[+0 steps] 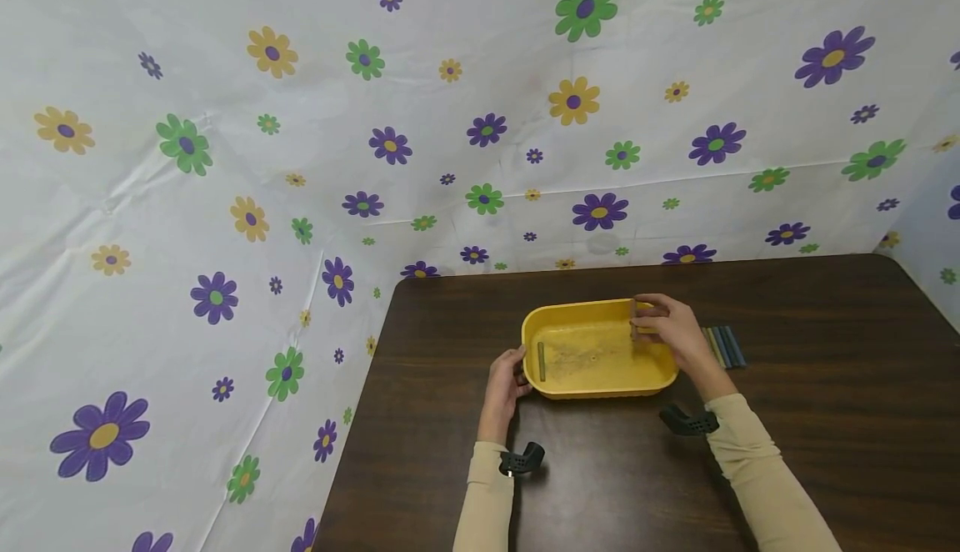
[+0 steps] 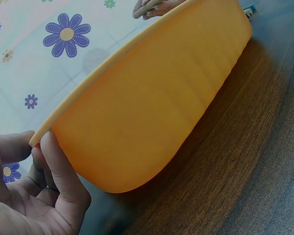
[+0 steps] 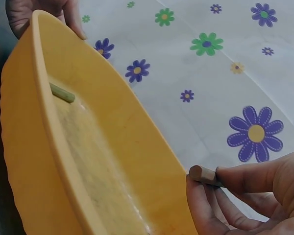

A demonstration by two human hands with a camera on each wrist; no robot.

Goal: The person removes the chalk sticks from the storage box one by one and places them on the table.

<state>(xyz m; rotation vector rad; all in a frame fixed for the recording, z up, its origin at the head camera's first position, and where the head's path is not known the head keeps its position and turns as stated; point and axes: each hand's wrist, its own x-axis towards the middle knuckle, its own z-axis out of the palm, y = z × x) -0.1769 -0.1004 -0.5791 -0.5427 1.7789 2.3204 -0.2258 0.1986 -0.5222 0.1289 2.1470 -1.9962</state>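
Observation:
A yellow plastic tray point(image 1: 600, 391) stands on the dark table. With thumb and fingers my left hand point(image 1: 502, 385) pinches its left rim, also plain in the left wrist view, where the tray wall point(image 2: 137, 117) rises. My right hand point(image 1: 675, 333) holds a short brown round stick point(image 3: 203, 174) between thumb and fingertips, over the right part of the tray. In the head view this brown stick point(image 1: 633, 318) points up and down the picture. One green stick point(image 1: 542, 362) lies inside the tray by its left end.
Just right of the tray, several sticks point(image 1: 723, 347) in yellowish and blue tones lie side by side on the wooden table point(image 1: 825, 368). A white flowered cloth point(image 1: 480, 160) hangs behind and to the left. Each wrist wears a black strap point(image 1: 522, 459).

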